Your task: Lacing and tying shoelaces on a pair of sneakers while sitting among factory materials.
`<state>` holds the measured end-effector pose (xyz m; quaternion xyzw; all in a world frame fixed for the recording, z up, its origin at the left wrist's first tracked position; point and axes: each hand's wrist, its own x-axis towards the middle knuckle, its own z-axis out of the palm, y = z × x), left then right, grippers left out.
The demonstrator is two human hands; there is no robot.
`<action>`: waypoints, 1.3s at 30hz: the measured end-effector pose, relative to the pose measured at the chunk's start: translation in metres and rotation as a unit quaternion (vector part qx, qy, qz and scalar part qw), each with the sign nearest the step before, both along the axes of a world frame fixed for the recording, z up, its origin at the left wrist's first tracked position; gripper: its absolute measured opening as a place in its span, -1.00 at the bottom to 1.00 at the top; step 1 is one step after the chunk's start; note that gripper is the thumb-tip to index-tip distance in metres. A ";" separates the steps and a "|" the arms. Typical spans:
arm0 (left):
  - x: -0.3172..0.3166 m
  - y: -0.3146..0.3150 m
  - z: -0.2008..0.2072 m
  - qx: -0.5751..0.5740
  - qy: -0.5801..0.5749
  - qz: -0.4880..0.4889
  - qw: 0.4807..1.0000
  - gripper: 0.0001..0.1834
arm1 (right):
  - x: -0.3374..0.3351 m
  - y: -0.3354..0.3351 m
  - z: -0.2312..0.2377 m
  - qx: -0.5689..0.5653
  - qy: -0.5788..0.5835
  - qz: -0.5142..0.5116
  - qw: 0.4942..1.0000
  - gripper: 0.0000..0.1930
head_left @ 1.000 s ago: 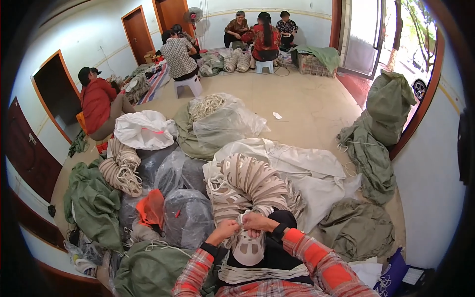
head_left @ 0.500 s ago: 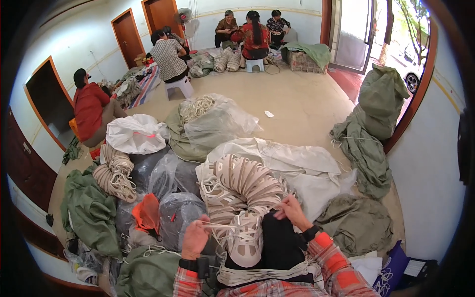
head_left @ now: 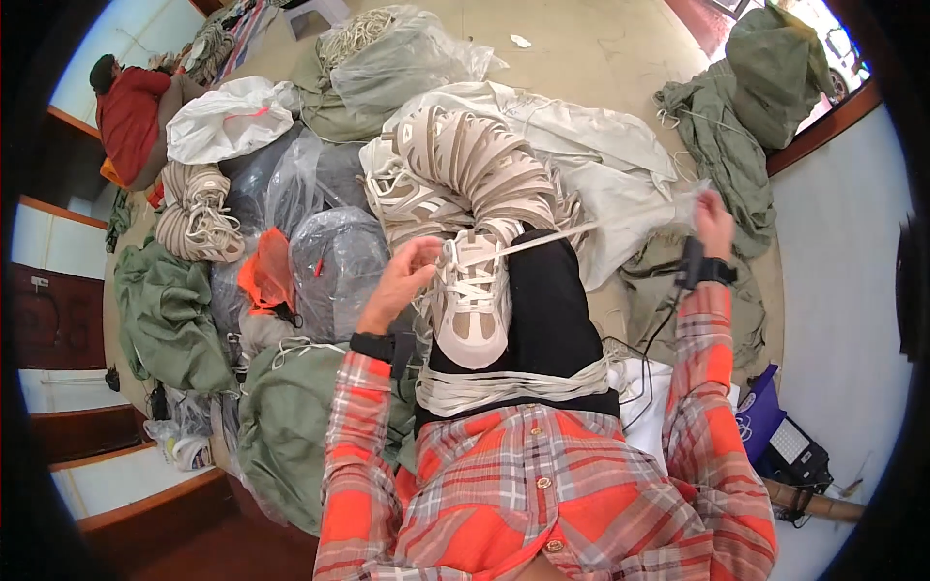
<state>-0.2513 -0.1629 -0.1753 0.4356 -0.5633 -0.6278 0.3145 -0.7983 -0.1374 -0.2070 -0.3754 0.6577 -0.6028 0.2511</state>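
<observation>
A red-and-grey plaid shirt [head_left: 504, 474] fills the near edge. Just beyond it, a bundle of pale laces [head_left: 523, 389] lies across the lap, over black trousers [head_left: 552, 290]. The shoe [head_left: 473, 324], beige and white, rests on the left thigh, toe toward the person, with laces crisscrossed down its front.

The left hand [head_left: 399, 286] is at the shoe's left side, fingers bent by the upper edge; whether its grip has hold of anything, I cannot tell. The right hand [head_left: 715, 228] is well out to the right, its grip closed on a lace [head_left: 572, 232] that runs taut from the top of the shoe. Each wrist wears a dark band.

To the left lie a green sack [head_left: 281, 426], an orange bag [head_left: 266, 271] and filled clear bags [head_left: 334, 252]. Beyond the shoe, a curved stack of similar shoes [head_left: 494, 165] sits beside a white sheet [head_left: 620, 145]. Farther off, a person in red [head_left: 136, 126] sits at the left, and a white scrap [head_left: 521, 41] lies on the floor [head_left: 601, 58].
</observation>
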 end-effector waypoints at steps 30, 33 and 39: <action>-0.025 -0.015 -0.003 -0.612 -0.321 -0.203 0.693 -0.85 | 0.211 0.011 0.051 0.016 0.390 0.246 0.887 -0.75; -0.017 -0.006 0.004 -0.597 -0.329 -0.205 0.703 -0.86 | 0.260 0.015 0.061 -0.009 0.441 0.318 0.839 -0.75; -0.018 0.008 -0.008 -0.599 -0.297 -0.177 0.722 -0.90 | 0.285 0.025 0.034 -0.029 0.471 0.368 0.801 -0.76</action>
